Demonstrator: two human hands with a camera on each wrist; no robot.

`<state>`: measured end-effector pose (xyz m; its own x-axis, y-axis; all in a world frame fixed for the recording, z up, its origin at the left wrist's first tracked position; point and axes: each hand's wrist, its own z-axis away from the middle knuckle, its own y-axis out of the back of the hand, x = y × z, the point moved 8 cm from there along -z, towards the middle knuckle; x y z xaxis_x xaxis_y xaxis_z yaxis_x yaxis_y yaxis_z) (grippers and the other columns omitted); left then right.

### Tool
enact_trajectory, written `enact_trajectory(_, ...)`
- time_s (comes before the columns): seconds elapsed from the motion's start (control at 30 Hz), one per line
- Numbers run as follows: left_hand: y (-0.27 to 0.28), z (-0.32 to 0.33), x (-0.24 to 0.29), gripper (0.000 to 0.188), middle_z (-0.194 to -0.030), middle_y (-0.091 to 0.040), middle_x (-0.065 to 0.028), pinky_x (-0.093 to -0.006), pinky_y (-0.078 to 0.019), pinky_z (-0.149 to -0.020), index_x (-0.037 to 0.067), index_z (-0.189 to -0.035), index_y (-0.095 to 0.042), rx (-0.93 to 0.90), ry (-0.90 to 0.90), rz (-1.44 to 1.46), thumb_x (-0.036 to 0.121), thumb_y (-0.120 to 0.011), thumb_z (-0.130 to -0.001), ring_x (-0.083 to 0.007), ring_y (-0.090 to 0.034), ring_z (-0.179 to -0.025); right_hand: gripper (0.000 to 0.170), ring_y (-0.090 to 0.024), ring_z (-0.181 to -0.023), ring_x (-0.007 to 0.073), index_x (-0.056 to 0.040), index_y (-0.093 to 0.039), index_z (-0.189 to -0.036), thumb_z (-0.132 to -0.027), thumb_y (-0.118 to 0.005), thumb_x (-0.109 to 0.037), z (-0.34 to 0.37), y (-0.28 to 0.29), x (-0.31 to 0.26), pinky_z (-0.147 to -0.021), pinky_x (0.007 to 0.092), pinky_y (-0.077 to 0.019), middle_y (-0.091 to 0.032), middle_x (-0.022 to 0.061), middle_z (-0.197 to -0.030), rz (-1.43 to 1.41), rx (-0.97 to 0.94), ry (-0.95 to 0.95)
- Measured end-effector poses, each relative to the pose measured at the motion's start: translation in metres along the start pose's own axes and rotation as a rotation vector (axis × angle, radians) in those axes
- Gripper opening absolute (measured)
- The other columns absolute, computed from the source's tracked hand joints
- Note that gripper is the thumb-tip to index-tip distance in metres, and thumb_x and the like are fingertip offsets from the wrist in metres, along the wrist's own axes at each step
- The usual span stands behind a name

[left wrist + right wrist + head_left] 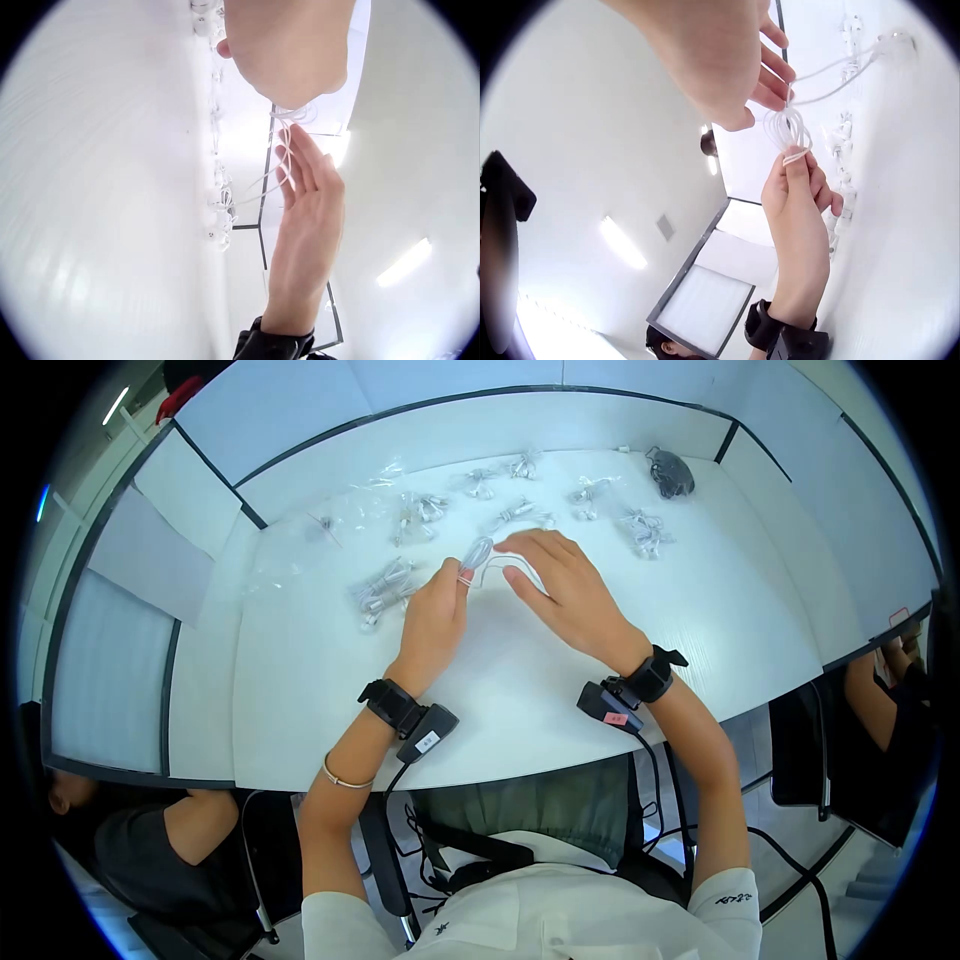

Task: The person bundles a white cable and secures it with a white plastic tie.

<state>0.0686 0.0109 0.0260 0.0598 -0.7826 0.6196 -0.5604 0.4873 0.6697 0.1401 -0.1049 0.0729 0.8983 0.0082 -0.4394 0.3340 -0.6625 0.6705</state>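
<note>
A coiled white cable (478, 553) is held up over the white table by my left hand (433, 618), thumb and fingers pinching its lower end. In the right wrist view, a few turns of the cable (787, 129) wrap round the left thumb, and a loose length runs off toward the table. My right hand (575, 595) is just right of the coil, palm turned toward it. Its fingers are gently bent and spread along the loose strand, with the thumb apart from them.
Bundled white cables (383, 592) lie left of the hands, with more bundles (645, 532) toward the back. Thin clear plastic bags (375, 500) are at back left, a dark rounded pouch (670, 475) at back right. Partition panels (480, 430) enclose the table. Other people sit at both sides.
</note>
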Motion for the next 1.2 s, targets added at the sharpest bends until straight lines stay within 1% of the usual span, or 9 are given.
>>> enact_trajectory(0.07, 0.001, 0.0, 0.002, 0.01, -0.078, -0.056, -0.0235, -0.0452, -0.041, -0.06, -0.001, -0.089, -0.042, 0.037, -0.034, 0.027, 0.008, -0.044, -0.093, -0.0413, -0.055, -0.07, 0.021, -0.052, -0.091, 0.0268, -0.0035, -0.057, -0.099, -0.085, -0.055, -0.019, -0.004, 0.008, -0.015, -0.084, 0.0371, -0.0403, -0.058, 0.0094, -0.093, 0.068, 0.16, 0.078)
enact_trajectory(0.23, 0.001, 0.004, 0.004, 0.004, -0.081, -0.058, -0.023, -0.0456, -0.0417, -0.061, -0.001, -0.089, -0.041, 0.073, -0.106, 0.063, 0.003, -0.043, -0.09, -0.0413, -0.056, -0.074, 0.015, -0.052, -0.085, 0.0225, -0.0049, -0.057, -0.088, -0.079, -0.061, -0.017, -0.007, -0.016, -0.028, -0.079, 0.034, -0.0399, -0.054, 0.0066, -0.086, 0.206, 0.047, 0.11)
enact_trajectory(0.4, -0.004, 0.004, -0.005, 0.003, -0.08, -0.054, -0.0232, -0.0454, -0.04, -0.061, -0.001, -0.089, -0.04, 0.029, 0.021, 0.09, 0.001, -0.042, -0.09, -0.0419, -0.054, -0.074, 0.011, -0.053, -0.086, 0.0222, -0.0058, -0.057, -0.084, -0.078, -0.064, -0.013, -0.003, -0.03, -0.022, -0.08, 0.0337, -0.0409, -0.056, 0.0042, -0.087, 0.229, 0.046, 0.171)
enact_trajectory(0.5, -0.009, 0.004, -0.004, 0.004, -0.078, -0.052, -0.0228, -0.0446, -0.0389, -0.06, -0.001, -0.09, -0.039, 0.008, 0.024, 0.11, 0.002, -0.042, -0.09, -0.0413, -0.052, -0.072, 0.009, -0.055, -0.083, 0.0228, -0.0056, -0.058, -0.082, -0.078, -0.064, -0.011, -0.003, -0.027, -0.012, -0.08, 0.0344, -0.0417, -0.058, 0.0043, -0.084, 0.054, 0.108, 0.089)
enact_trajectory(0.6, -0.014, 0.006, -0.006, 0.005, -0.078, -0.051, -0.0221, -0.0432, -0.0386, -0.06, 0.0, -0.09, -0.039, -0.008, 0.016, 0.152, 0.003, -0.043, -0.09, -0.0401, -0.051, -0.07, 0.01, -0.057, -0.084, 0.0217, -0.0034, -0.061, -0.079, -0.079, -0.062, -0.013, -0.003, -0.022, -0.008, -0.079, 0.034, -0.0434, -0.061, 0.0074, -0.082, 0.019, 0.067, 0.039)
enact_trajectory(0.8, -0.014, 0.004, -0.001, 0.009, -0.074, -0.05, -0.0199, -0.0392, -0.0384, -0.058, 0.0, -0.087, -0.04, -0.034, 0.025, 0.187, 0.006, -0.044, -0.091, -0.0362, -0.05, -0.066, 0.015, -0.057, -0.073, 0.0135, -0.0012, -0.061, -0.083, -0.085, -0.058, -0.016, 0.001, -0.036, 0.022, -0.071, 0.0287, -0.0449, -0.062, 0.0044, -0.076, -0.561, -0.033, -0.269)
enact_trajectory(0.93, -0.021, 0.004, -0.005, 0.011, -0.07, -0.05, -0.0179, -0.0361, -0.0378, -0.056, 0.0, -0.087, -0.043, -0.053, 0.061, 0.224, 0.01, -0.045, -0.093, -0.0304, -0.049, -0.06, 0.022, -0.052, -0.059, 0.008, 0.0013, -0.059, -0.082, -0.088, -0.054, -0.019, 0.005, -0.047, 0.037, -0.058, 0.023, -0.0439, -0.062, 0.0048, -0.074, -0.907, -0.086, -0.452)
enact_trajectory(1.03, -0.018, 0.004, -0.003, 0.013, -0.07, -0.052, -0.0162, -0.0342, -0.0369, -0.054, 0.0, -0.088, -0.046, 0.0, 0.015, 0.326, 0.012, -0.045, -0.094, -0.0257, -0.047, -0.056, 0.024, -0.047, -0.056, 0.0052, 0.0005, -0.058, -0.083, -0.09, -0.054, -0.022, 0.004, -0.048, 0.04, -0.053, 0.02, -0.0401, -0.061, 0.0039, -0.073, -0.92, -0.084, -0.446)
enact_trajectory(1.2, -0.021, 0.004, -0.003, 0.016, -0.069, -0.053, -0.0127, -0.0316, -0.0355, -0.052, 0.0, -0.089, -0.049, -0.045, 0.042, 0.351, 0.014, -0.044, -0.095, -0.0197, -0.043, -0.054, 0.023, -0.043, -0.052, 0.0043, -0.001, -0.058, -0.081, -0.09, -0.055, -0.022, 0.005, -0.044, 0.043, -0.049, 0.0197, -0.0357, -0.06, 0.0031, -0.072, -0.913, -0.09, -0.523)
